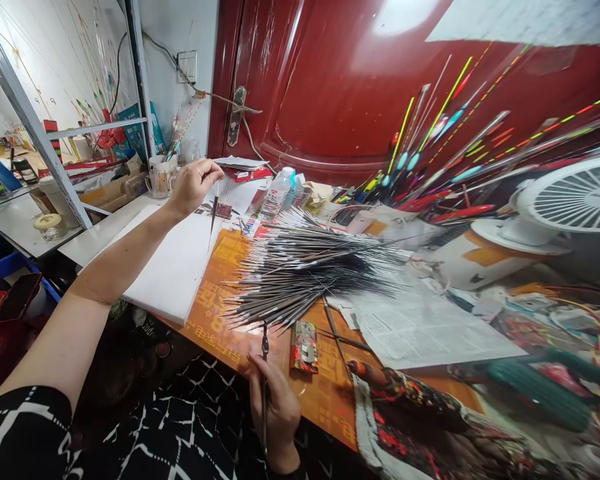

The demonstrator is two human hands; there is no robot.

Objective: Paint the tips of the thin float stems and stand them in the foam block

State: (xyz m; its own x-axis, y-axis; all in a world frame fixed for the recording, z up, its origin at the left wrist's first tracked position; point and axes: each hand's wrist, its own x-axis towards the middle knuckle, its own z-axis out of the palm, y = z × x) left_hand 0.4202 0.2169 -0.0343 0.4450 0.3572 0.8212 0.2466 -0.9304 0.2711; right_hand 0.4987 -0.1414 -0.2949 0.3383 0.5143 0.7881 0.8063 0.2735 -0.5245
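Note:
My left hand (196, 183) is raised over the white foam board (167, 293), thumb and fingertips pinched together. From this pinch hangs a thin fishing float (213, 217), its dark slim body pointing down toward the board. Low at the front edge, my right hand (276, 403) is closed round a slender dark tool (265, 343) with a shiny, knobbly upper end; its exact kind I cannot make out. Just beyond lies a large pile of fishing floats (300, 260), dark with whitish ends. A small paint-stained box (305, 347) sits right of the tool.
An orange printed sheet (215, 307) covers the table. Behind the pile stands a clear bottle (280, 190). At right are a newspaper (425, 327), a white fan (580, 193), a paint-crusted tool (420, 390) and colourful floats (445, 127) standing upright. A metal shelf frame (55, 153) rises at left.

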